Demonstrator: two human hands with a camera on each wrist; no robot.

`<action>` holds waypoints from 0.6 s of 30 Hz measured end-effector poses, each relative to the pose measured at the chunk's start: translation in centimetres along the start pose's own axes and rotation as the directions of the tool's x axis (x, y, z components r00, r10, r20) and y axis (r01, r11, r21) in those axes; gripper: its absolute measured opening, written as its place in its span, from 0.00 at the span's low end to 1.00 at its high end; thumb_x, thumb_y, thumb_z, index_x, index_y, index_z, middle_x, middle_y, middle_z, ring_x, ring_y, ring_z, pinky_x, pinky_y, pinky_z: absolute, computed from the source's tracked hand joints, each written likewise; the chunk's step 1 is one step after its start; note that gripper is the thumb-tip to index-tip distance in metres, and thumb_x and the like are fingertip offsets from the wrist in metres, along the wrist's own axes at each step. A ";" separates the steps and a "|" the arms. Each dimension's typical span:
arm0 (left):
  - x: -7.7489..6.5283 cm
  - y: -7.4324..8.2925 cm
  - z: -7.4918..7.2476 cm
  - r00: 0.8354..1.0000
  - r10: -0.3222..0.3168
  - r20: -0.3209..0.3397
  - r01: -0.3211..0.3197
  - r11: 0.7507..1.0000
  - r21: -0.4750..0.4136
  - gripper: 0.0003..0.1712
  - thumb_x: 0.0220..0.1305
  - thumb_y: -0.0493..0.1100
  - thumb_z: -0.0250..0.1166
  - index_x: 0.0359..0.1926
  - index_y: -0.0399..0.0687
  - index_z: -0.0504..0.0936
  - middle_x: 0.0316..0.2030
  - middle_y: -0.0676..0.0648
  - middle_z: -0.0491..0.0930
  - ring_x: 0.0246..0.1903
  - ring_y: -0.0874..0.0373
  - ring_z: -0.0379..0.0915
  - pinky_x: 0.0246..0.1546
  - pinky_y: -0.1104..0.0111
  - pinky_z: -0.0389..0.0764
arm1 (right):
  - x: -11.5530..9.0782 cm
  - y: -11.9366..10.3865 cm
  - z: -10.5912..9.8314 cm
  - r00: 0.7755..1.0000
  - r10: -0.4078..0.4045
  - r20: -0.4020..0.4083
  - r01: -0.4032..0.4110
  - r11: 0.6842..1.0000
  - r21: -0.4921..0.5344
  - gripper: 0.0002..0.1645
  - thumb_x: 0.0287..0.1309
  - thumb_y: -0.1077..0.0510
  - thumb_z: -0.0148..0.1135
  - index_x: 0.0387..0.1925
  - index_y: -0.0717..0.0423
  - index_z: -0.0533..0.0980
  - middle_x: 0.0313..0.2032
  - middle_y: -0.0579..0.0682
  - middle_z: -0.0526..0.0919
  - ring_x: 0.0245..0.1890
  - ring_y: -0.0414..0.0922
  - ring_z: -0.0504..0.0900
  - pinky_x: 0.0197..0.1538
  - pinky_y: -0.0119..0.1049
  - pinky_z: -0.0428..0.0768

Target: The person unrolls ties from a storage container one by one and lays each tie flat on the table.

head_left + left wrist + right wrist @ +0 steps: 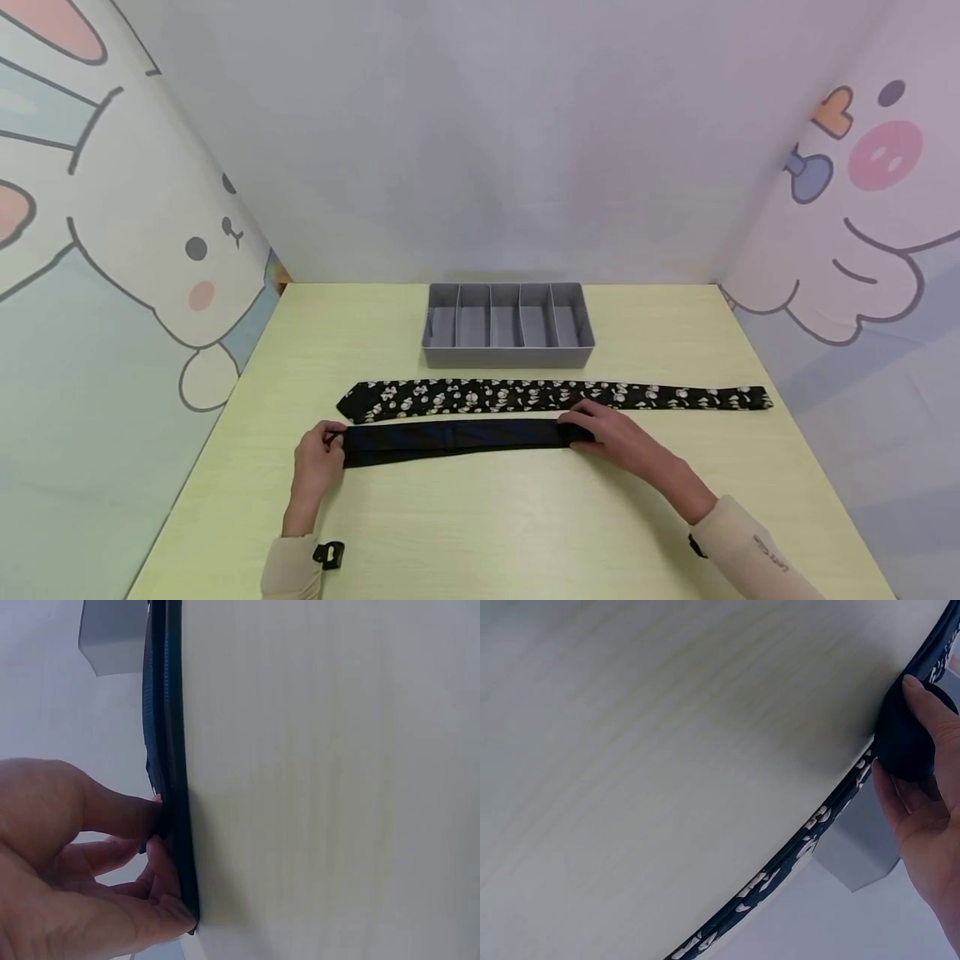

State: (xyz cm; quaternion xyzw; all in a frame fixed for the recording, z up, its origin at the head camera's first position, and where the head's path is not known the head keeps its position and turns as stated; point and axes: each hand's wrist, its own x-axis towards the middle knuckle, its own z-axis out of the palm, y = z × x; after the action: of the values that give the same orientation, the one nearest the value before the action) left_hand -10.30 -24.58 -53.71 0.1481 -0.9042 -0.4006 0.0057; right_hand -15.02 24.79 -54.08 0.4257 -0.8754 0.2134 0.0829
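Observation:
A dark blue and black necktie point(495, 434) lies folded lengthwise across the table, its ends under the two hands. At its left end the left hand point(318, 454) pinches the fabric between thumb and fingers; the left wrist view shows the tie's stacked layers point(169, 697) at those fingertips. The right hand point(611, 435) grips the right end, where a rounded fold point(907, 735) bulges between thumb and fingers in the right wrist view. Just behind it, a black necktie with a white figure pattern point(480, 397) is stretched out flat, pointed tip to the left.
A grey tray point(508, 358) with several side-by-side compartments stands behind the ties near the back wall. The pale wooden table point(495, 525) runs between cartoon-printed cloth walls point(150, 250) on the left and right.

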 end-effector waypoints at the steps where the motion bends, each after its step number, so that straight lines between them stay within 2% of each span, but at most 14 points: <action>1: 0.0 0.0 0.0 1.000 -0.002 0.001 0.002 1.000 0.004 0.11 0.71 0.27 0.54 0.49 0.30 0.79 0.33 0.40 0.75 0.31 0.50 0.68 0.32 0.62 0.69 | -0.1 0.0 0.0 1.000 0.002 0.002 -0.002 1.000 -0.001 0.29 0.49 0.62 0.81 0.55 0.54 0.82 0.47 0.51 0.82 0.43 0.46 0.83 0.42 0.43 0.83; 18: -0.1 0.3 -0.1 1.000 0.006 0.001 -0.006 1.000 -0.005 0.12 0.71 0.27 0.53 0.50 0.29 0.79 0.33 0.39 0.75 0.31 0.49 0.68 0.33 0.61 0.69 | -1.4 0.6 -0.8 0.999 0.041 0.018 -0.040 0.999 -0.033 0.27 0.49 0.61 0.81 0.53 0.53 0.82 0.48 0.50 0.83 0.46 0.47 0.84 0.44 0.43 0.84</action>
State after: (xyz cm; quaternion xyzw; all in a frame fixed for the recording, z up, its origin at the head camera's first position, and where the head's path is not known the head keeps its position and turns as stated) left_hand -10.22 -24.45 -53.41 0.1452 -0.9036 -0.4030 0.0068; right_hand -14.70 26.46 -53.96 0.4084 -0.8879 0.1970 0.0773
